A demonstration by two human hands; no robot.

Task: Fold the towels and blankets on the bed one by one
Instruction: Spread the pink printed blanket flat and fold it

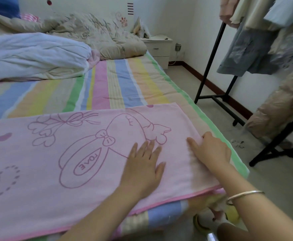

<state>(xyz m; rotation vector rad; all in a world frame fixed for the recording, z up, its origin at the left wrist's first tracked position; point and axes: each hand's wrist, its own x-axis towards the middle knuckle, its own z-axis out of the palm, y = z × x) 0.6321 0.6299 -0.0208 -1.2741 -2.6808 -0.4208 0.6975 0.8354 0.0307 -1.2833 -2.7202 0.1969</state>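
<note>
The towel (72, 153) lies flat along the bed's (124, 84) near edge. The left grip (142, 169), fingers straight, presses it smooth and still. The right grip (211, 150) curls round its side edge, probably to start a fold.

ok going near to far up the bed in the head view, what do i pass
pink towel → striped sheet → pale blue blanket → beige quilt

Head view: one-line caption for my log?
Left hand flat on the pink towel on the striped bed, right hand at its edge, blankets heaped behind.
</note>
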